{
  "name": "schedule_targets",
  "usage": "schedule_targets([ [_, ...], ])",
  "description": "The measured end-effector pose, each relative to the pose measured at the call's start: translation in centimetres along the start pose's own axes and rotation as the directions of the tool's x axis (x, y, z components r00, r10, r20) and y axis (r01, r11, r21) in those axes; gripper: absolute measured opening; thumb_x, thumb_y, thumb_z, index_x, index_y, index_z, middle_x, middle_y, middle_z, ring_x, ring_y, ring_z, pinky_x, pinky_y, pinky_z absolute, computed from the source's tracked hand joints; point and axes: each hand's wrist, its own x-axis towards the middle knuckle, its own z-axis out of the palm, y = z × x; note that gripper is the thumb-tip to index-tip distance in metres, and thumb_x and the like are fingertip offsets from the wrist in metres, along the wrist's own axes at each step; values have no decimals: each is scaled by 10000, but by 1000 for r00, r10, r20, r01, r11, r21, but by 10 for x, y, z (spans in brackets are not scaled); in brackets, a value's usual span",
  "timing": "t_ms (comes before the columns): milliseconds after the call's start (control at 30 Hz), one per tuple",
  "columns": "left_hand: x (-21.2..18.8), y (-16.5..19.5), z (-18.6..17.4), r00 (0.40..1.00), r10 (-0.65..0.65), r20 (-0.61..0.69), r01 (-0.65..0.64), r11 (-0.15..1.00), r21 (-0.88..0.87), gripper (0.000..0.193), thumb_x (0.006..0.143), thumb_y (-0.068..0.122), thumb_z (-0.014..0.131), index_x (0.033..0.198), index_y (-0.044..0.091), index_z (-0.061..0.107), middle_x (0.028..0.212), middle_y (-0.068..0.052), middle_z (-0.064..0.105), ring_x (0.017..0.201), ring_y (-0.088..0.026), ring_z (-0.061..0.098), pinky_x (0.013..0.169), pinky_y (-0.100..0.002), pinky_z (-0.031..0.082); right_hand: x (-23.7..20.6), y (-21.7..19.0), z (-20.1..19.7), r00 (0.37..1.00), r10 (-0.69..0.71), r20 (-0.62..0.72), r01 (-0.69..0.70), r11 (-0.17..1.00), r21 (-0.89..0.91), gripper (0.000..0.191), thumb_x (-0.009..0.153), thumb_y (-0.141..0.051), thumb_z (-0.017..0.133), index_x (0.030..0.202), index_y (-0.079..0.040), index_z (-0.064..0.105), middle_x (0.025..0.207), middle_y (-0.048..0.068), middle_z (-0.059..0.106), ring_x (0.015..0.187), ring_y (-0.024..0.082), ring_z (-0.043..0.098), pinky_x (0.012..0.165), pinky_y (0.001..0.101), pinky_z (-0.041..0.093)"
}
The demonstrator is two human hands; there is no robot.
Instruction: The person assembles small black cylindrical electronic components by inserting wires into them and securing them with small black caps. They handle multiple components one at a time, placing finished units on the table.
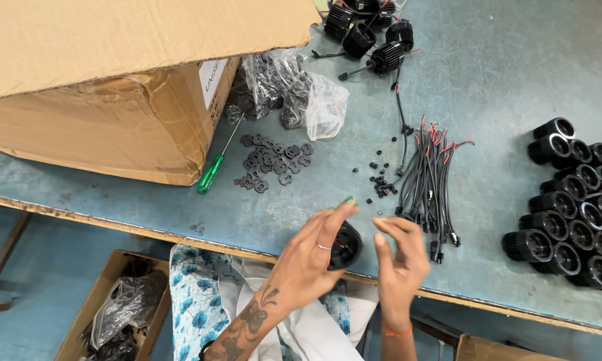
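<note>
Black housing (pixel 346 245) beside table edge (pixel 180 235)

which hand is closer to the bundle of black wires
Right. The right hand is just left of the bundle of black wires, near its lower end; the left hand, holding a black round housing, sits farther left.

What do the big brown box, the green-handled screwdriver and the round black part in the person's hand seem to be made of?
Big brown box: corrugated cardboard, matte, with glossy tape at the edge. Green-handled screwdriver: translucent green handle, likely plastic; thin shiny shaft, probably metal. Round black part held in the left hand: looks like dull black plastic or coated metal; hard to tell.
</note>
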Motion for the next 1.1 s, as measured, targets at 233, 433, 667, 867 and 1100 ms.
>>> schedule_targets([
  [233, -4, -14, 8, 986, 149, 72, -159, 973, 169, 1002, 741, -129, 709, 1613, 95, 268, 1511, -208, 543, 1327, -411, 564, 1150, -461, 475, 8, -38, 6, 954, -258, 156, 294, 910, -292, 280, 693, 15, 808, 958, -48, 748, 954, 78, 619, 911, 260, 592, 782, 372, 477],
  [433, -10, -16, 5, 995, 52, 88, -50, 998, -30, 1061, 627, -33, 810, 1556, 37, 303, 1454, -180, 555, 1322, -432, 558, 1116, -452, 478, 3, -36, 11, 919, -381, 101, 393, 866, -309, 284, 670, 22, 818, 932, -74, 768, 906, 47, 608, 870, 248, 602, 721, 361, 467],
  [667, -12, -18, 3, 988, 154, -1, -153, 986, 70, 786, 619, -27, 832, 1329, 37, 500, 1294, -150, 625, 1289, -382, 588, 1140, -510, 450, -2, -34, 16, 918, -385, 93, 396, 876, -276, 274, 695, 13, 851, 940, -66, 754, 909, 54, 633, 860, 243, 607, 718, 345, 488],
  [867, -12, -17, 1, 988, 136, 79, -144, 983, 111, 802, 613, -64, 796, 1354, -4, 494, 1312, -181, 614, 1287, -396, 554, 1111, -499, 435, -2, -36, 17, 934, -338, 116, 358, 886, -297, 258, 706, 12, 820, 946, -52, 751, 912, 71, 657, 865, 252, 626, 724, 350, 502],
  [1100, -10, -20, -3, 981, 184, 56, -189, 975, 114, 758, 620, -83, 761, 1325, -3, 495, 1381, -184, 610, 1263, -399, 589, 1111, -500, 440, -3, -33, 22, 967, -240, 83, 254, 926, -279, 213, 713, 32, 788, 909, -40, 745, 889, 77, 651, 863, 258, 626, 739, 355, 515],
])
